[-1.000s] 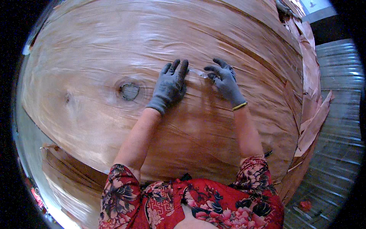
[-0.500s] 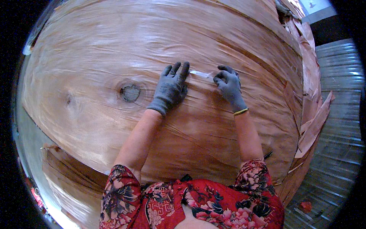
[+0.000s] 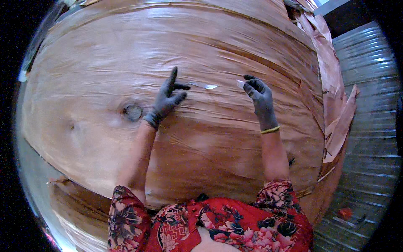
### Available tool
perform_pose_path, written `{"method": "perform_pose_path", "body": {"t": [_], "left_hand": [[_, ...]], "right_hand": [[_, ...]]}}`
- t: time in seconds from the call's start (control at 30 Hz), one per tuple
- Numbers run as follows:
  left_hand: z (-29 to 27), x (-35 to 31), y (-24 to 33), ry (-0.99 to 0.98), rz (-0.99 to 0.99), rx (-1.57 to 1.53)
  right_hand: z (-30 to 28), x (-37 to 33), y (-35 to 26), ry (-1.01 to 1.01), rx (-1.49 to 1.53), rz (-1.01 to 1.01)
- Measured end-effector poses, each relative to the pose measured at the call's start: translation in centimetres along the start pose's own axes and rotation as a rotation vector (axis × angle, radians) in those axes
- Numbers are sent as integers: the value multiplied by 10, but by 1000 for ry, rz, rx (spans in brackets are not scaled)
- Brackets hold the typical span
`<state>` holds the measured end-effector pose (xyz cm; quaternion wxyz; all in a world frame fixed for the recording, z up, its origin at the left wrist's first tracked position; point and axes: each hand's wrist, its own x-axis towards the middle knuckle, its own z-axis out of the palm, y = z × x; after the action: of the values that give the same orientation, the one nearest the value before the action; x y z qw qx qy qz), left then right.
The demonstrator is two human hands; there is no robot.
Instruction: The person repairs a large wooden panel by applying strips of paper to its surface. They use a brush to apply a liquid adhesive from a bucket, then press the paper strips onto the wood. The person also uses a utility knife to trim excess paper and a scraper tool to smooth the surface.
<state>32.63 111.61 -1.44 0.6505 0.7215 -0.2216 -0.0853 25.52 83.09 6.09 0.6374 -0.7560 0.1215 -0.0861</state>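
Note:
A broad sheet of reddish-brown wood veneer (image 3: 201, 138), wrinkled and creased, spreads in front of me. Stuck or lying along its wrinkles is a short white strip of tape (image 3: 204, 85). My left hand (image 3: 167, 98), in a grey glove, is just left of the strip with its fingers apart. Whether its fingertips touch the strip I cannot tell. Between thumb and fingers of my gloved right hand (image 3: 261, 98) is a small translucent white piece of tape (image 3: 240, 83), apart from the strip.
A dark round knot (image 3: 133, 112) marks the veneer left of my left hand. Torn veneer scraps (image 3: 336, 126) hang along the right edge, beside grey corrugated sheeting (image 3: 365, 113). More veneer (image 3: 79, 201) lies lower left. A small red thing (image 3: 345, 213) is at lower right.
My left hand has lifted from lying flat and moved left, its fingers spreading. My right hand has drawn slightly right with the small tape piece, now separated from the white strip.

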Motion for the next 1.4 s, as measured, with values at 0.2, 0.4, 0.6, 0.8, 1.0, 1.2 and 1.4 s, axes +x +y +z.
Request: {"method": "perform_pose_path", "body": {"t": [0.2, 0.4, 0.6, 0.8, 1.0, 1.2, 1.4], "left_hand": [[18, -21, 70, -62, -274, -184], [42, -29, 107, 26, 34, 140], [40, -39, 106, 180, -54, -52], [33, -50, 103, 246, -309, -577], [37, -72, 72, 330, -435, -933], [47, -75, 90, 351, -487, -1021], [50, -76, 98, 415, -376, -549]], "right_hand": [[35, -25, -47, -42, -330, -360], [60, -45, -64, -152, -375, -387], [77, -53, -47, -256, 8, -150], [76, -54, -49, -142, 269, 15], [67, -76, -41, -169, -63, -191], [77, -83, -30, -54, -360, -479], [71, -89, -26, -117, -280, -379]]}}
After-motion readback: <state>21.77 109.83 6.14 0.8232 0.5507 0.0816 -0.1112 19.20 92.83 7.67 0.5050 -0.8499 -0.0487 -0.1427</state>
